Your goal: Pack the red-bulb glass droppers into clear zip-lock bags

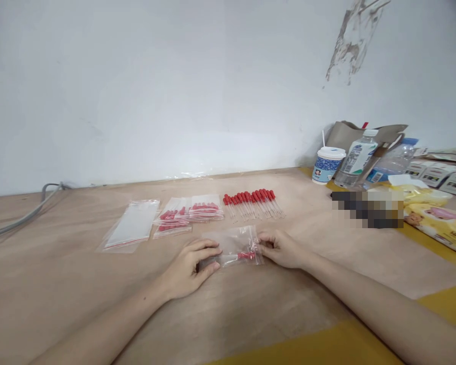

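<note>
A clear zip bag [233, 241] lies on the table in front of me, with a red-bulbed dropper [246, 255] inside it. My left hand [193, 266] grips the bag's left end between thumb and fingers. At the right end, the fingers of my right hand [275, 248] pinch the bag's zip edge. Just beyond, several loose droppers [251, 198] with red bulbs and thin clear stems lie in a row. Filled zip bags [205, 209] overlap to their left, red bulbs showing through the plastic. Farther left is a stack of flat zip bags [131, 225] without red bulbs.
At the right stand a lidded paper cup [327, 170], a labelled bottle [359, 159] and a second clear bottle [397, 157]. Yellow wipes packs [441, 225] and small white boxes [433, 173] sit nearby. A grey cable [26, 220] crosses the left side. A white wall [155, 91] borders the table.
</note>
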Demonstrator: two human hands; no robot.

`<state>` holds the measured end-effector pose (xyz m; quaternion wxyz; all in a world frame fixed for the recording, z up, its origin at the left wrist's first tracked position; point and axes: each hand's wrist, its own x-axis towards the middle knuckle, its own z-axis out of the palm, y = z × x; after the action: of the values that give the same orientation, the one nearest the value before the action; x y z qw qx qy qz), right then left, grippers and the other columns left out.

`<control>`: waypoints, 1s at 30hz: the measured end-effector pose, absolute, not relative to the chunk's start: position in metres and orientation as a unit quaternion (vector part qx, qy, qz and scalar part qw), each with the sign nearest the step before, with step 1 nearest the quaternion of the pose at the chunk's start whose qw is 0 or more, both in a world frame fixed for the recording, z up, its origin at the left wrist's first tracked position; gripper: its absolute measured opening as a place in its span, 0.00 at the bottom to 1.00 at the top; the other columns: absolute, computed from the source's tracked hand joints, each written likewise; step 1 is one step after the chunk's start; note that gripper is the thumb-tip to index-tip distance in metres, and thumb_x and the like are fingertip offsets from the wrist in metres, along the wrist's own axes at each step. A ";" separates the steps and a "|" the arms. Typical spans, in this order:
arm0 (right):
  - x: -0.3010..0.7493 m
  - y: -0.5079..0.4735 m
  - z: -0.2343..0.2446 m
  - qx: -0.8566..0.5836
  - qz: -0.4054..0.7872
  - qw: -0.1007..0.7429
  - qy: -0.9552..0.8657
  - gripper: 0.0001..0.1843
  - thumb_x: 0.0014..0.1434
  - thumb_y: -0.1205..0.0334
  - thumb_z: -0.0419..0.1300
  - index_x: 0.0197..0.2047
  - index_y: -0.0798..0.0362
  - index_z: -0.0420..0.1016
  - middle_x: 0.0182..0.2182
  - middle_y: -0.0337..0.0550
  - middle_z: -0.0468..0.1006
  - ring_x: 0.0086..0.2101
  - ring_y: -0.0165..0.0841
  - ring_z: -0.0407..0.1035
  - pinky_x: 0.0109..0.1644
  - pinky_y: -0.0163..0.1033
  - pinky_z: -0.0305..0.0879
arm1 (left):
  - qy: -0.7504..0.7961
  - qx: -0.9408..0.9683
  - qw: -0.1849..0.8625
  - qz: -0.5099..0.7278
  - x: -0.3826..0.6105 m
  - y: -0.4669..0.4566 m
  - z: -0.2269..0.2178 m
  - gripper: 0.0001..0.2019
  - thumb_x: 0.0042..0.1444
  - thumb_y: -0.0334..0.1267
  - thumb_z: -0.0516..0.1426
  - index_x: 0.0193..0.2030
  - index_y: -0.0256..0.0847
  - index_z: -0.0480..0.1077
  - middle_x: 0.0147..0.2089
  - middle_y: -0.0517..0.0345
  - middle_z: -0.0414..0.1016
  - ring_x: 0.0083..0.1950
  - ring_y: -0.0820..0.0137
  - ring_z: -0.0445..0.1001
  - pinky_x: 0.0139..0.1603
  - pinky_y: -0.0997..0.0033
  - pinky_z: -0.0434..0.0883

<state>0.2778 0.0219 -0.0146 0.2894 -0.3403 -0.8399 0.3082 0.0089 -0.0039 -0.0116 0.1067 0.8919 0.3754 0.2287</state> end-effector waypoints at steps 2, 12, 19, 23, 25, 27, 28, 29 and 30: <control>0.282 0.023 -0.011 -0.304 0.318 0.270 -0.857 0.15 0.60 0.58 0.48 0.35 0.54 0.74 0.33 0.44 0.71 0.34 0.30 0.64 0.40 0.36 0.61 | 0.375 0.892 0.098 0.232 0.009 -0.004 -0.011 0.14 0.58 0.41 0.52 0.50 0.45 0.69 0.52 0.53 0.68 0.53 0.62 0.65 0.54 0.57 0.64; 0.277 0.023 -0.017 -0.336 0.438 0.282 -0.784 0.12 0.52 0.54 0.58 0.29 0.55 0.72 0.28 0.39 0.69 0.31 0.28 0.64 0.36 0.35 0.62 | 0.373 0.893 0.112 0.224 0.009 -0.004 -0.011 0.14 0.58 0.40 0.52 0.50 0.45 0.68 0.52 0.53 0.67 0.53 0.62 0.65 0.54 0.58 0.64; 0.281 0.024 -0.014 -0.280 0.402 0.265 -0.830 0.11 0.53 0.56 0.58 0.35 0.51 0.76 0.38 0.43 0.69 0.39 0.30 0.65 0.44 0.37 0.60 | 0.377 0.893 0.119 0.216 0.009 -0.004 -0.011 0.14 0.59 0.40 0.51 0.51 0.46 0.68 0.53 0.54 0.66 0.54 0.62 0.65 0.54 0.59 0.64; 0.292 0.029 -0.017 -0.296 0.448 0.265 -0.801 0.13 0.54 0.55 0.56 0.37 0.53 0.75 0.35 0.42 0.71 0.36 0.29 0.66 0.41 0.36 0.61 | 0.375 0.894 0.118 0.216 0.009 -0.004 -0.010 0.15 0.59 0.39 0.51 0.53 0.45 0.65 0.53 0.54 0.66 0.54 0.62 0.65 0.54 0.58 0.63; 0.297 0.034 -0.021 -0.372 0.451 0.295 -0.756 0.13 0.53 0.54 0.57 0.36 0.55 0.74 0.30 0.41 0.72 0.30 0.27 0.66 0.34 0.34 0.61 | 0.382 0.889 0.125 0.221 0.009 -0.005 -0.009 0.15 0.59 0.40 0.51 0.53 0.45 0.63 0.51 0.54 0.67 0.52 0.63 0.66 0.52 0.58 0.64; 0.300 0.043 -0.024 -0.452 0.405 0.328 -0.724 0.13 0.50 0.55 0.58 0.34 0.56 0.73 0.26 0.40 0.72 0.26 0.27 0.64 0.30 0.33 0.60 | 0.395 0.881 0.132 0.223 0.010 -0.006 -0.008 0.15 0.58 0.40 0.51 0.53 0.44 0.61 0.50 0.54 0.67 0.50 0.63 0.66 0.51 0.59 0.65; 0.300 0.049 -0.023 -0.484 0.369 0.347 -0.714 0.13 0.49 0.56 0.59 0.33 0.57 0.73 0.25 0.40 0.72 0.25 0.27 0.64 0.29 0.33 0.59 | 0.400 0.878 0.135 0.224 0.011 -0.007 -0.008 0.15 0.58 0.40 0.51 0.52 0.44 0.60 0.50 0.54 0.67 0.50 0.63 0.66 0.50 0.59 0.65; 0.300 0.056 -0.021 -0.511 0.328 0.364 -0.707 0.12 0.48 0.57 0.59 0.32 0.57 0.72 0.24 0.40 0.72 0.25 0.27 0.64 0.29 0.33 0.59 | 0.402 0.877 0.136 0.224 0.011 -0.007 -0.007 0.15 0.58 0.40 0.51 0.52 0.44 0.60 0.50 0.54 0.67 0.50 0.63 0.66 0.50 0.59 0.65; 0.299 0.064 -0.018 -0.534 0.283 0.378 -0.701 0.10 0.46 0.59 0.59 0.31 0.57 0.71 0.24 0.40 0.72 0.24 0.27 0.64 0.29 0.33 0.59 | 0.400 0.878 0.136 0.226 0.012 -0.007 -0.007 0.13 0.58 0.40 0.51 0.51 0.44 0.61 0.50 0.54 0.67 0.50 0.63 0.66 0.50 0.59 0.65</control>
<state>0.2988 0.0636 -0.0179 0.3781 -0.5338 -0.7014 0.2832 0.0118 -0.0072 -0.0075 0.1356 0.8778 0.4000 0.2260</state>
